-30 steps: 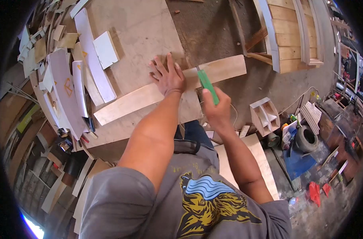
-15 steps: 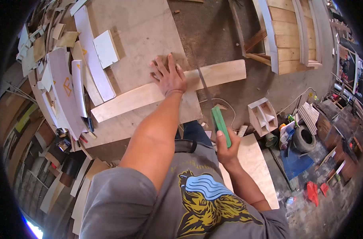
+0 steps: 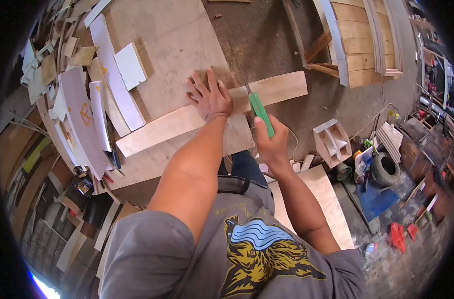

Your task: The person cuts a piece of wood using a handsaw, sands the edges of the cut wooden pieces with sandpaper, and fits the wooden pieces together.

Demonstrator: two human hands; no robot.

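Observation:
A long pale wooden board [image 3: 162,129] lies across the plywood tabletop [image 3: 170,55], its right end sticking out past the table's edge. Pressed flat on the board near that edge is my left hand [image 3: 211,98], fingers spread and pointing away from me. My right hand [image 3: 273,141] is wrapped round the green handle of a handsaw [image 3: 261,113]. The handle's front end overlaps the overhanging part of the board, just right of my left hand. Only a short bit of dark blade shows beyond the handle; the rest is hidden.
On the table's left side are a white block [image 3: 130,66], long white strips [image 3: 116,74] and piled wood offcuts [image 3: 48,67]. A slatted wooden frame [image 3: 356,45] stands at the upper right. A small divided wooden box [image 3: 331,143] and a tyre [image 3: 385,169] sit on the floor.
My right hand has pushed the saw forward, away from my body, so the handle now reaches the board and less blade shows. My left hand stays in place on the board.

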